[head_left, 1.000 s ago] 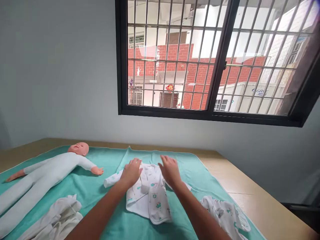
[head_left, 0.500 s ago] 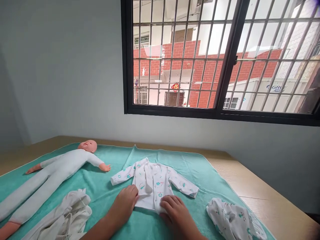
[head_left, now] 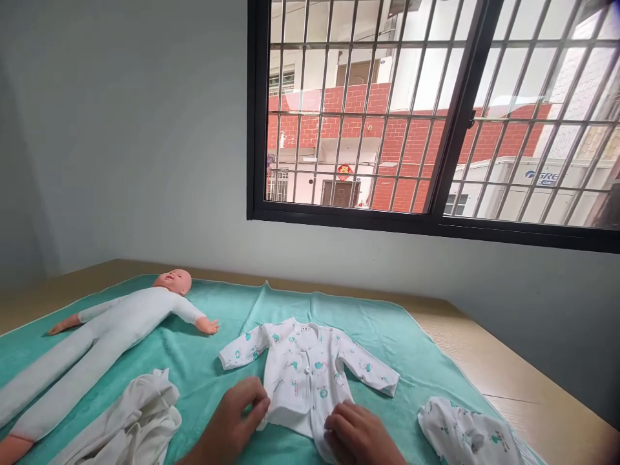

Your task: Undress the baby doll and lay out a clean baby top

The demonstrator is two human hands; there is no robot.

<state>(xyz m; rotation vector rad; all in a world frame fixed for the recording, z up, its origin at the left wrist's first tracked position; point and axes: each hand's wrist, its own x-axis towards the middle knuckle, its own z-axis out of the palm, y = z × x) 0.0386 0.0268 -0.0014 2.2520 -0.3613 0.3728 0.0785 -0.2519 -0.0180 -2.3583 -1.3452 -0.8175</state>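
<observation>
A white long-sleeved baby shirt (head_left: 303, 371) with small green and dark prints lies front up, its sleeves spread and a button on its front. At its lower left edge my left hand (head_left: 237, 413) is closed, thumb and fingertips pinched together on the cloth. My right hand (head_left: 361, 434) has its fingers bent over the lower right front panel, gripping it near the hem; its thumb is hidden. The shirt rests on a green cloth (head_left: 203, 374). One lower corner of the front hangs towards me beside my right hand.
A baby doll (head_left: 121, 323) in a white bodysuit lies at the left. Crumpled white clothing (head_left: 135, 420) is by my left forearm, and a bundled printed garment (head_left: 467, 433) is at the right. Wooden tabletop (head_left: 489, 368) borders the cloth; a barred window (head_left: 368, 129) is behind.
The shirt's front panels have come down flatter, with the collar and button now showing. Its right lower front has been drawn towards me. The view has shifted slightly.
</observation>
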